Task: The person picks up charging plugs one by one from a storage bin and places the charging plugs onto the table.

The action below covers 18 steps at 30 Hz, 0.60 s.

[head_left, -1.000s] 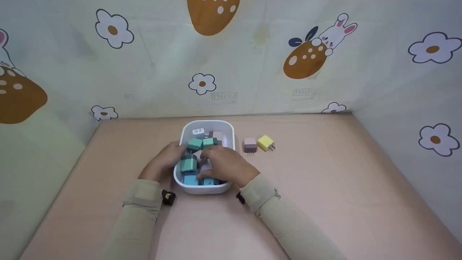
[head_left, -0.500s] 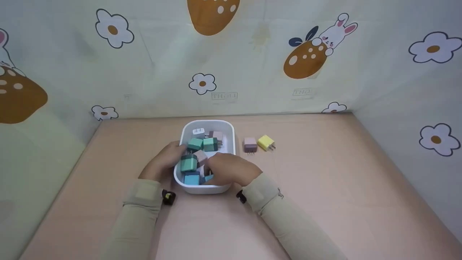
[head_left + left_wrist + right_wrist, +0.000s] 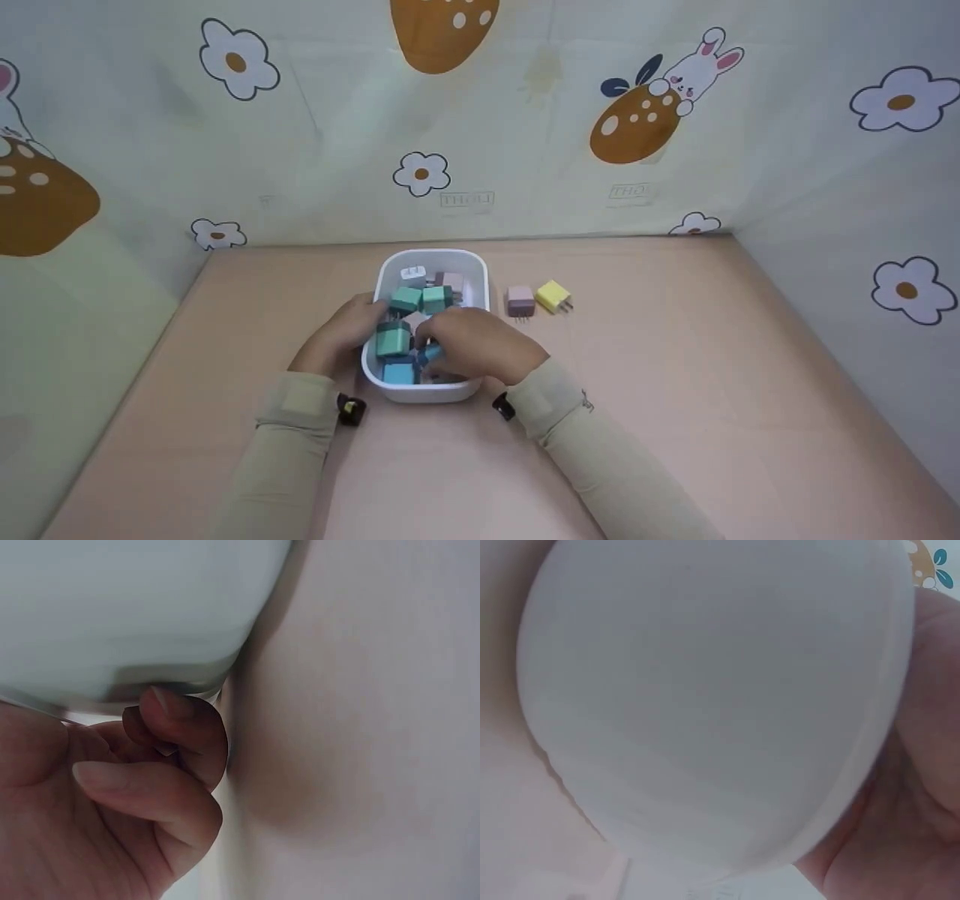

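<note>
A white bin (image 3: 425, 394), long axis running away from the person, has its left rim gripped by the left hand (image 3: 352, 324), while in its near half the right hand (image 3: 480, 343) pinches a slanting blue plug (image 3: 430, 353), prongs hidden, beside green plugs (image 3: 392, 340); right of the bin, pink (image 3: 520, 301) and yellow plugs (image 3: 553, 297) lie on a pinkish table (image 3: 675, 375) before flowered sheeting (image 3: 337, 112).

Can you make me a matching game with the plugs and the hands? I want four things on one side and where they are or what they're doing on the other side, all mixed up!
Things:
1. yellow plug
2. left hand
3. white plug
4. right hand

Places and doings:
A. inside the white box, near its far end
B. reaching into the white box and pinching a blue plug
C. on the table, to the right of the white box
D. holding the left side of the white box

Right pairs: 1-C, 2-D, 3-A, 4-B
</note>
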{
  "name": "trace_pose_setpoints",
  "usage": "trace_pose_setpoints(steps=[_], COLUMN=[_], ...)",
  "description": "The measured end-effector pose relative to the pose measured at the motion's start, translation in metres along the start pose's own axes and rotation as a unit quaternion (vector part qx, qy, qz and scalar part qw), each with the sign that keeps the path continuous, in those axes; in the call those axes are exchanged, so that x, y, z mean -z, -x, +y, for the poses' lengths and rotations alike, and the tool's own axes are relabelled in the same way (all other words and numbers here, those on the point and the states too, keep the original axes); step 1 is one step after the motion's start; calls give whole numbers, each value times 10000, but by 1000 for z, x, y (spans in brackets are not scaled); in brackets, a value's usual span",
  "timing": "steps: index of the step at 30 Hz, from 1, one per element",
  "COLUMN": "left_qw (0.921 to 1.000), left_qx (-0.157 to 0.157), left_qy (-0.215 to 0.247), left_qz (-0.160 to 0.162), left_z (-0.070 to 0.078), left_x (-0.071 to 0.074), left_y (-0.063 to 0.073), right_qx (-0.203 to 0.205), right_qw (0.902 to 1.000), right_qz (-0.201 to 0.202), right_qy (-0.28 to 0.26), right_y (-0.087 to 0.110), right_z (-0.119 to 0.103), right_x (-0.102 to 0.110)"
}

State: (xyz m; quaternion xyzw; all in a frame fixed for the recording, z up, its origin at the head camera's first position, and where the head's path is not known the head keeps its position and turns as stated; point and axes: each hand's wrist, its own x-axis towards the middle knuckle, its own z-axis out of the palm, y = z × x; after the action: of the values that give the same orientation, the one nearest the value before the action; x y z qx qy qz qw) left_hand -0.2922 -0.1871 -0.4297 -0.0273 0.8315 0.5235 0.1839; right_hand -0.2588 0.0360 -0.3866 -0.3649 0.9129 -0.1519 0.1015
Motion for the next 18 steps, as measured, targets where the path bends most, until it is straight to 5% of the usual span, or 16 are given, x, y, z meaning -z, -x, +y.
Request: trace_pose_setpoints(steps=[7, 18], left_qw=[10000, 9994], left_qx=[47, -351], left_qy=[33, -53], left_qz=[-22, -7], left_z=[0, -1], left_x=[0, 0], left_y=[2, 1], right_qx=[-22, -172], right_qw=[9996, 9976], right_qz=[287, 479], right_qy=[-64, -474], right_y=[2, 7], right_z=[3, 10], right_x=[8, 22])
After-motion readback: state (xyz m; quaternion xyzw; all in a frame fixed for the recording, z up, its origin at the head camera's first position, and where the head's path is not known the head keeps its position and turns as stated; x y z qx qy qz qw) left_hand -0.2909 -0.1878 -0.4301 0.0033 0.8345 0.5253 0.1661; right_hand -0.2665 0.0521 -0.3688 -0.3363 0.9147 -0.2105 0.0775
